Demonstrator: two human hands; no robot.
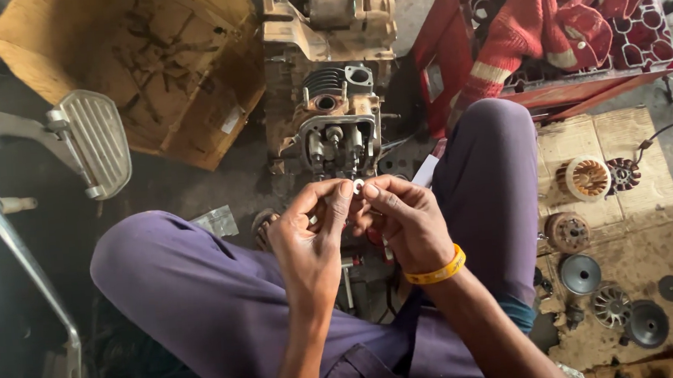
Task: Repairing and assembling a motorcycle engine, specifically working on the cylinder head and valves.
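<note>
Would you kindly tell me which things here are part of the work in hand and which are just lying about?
In hand:
left hand
right hand
small pale ring, pinched between both hands' fingertips
engine block, right in front of the hands

Lying about:
cardboard box
red crate with red cloth
round engine parts on cardboard sheet
footrest plate

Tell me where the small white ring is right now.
In the head view the small white ring sits at centre frame, pinched between the fingertips of the left hand and right hand, just in front of the grimy engine.
</note>
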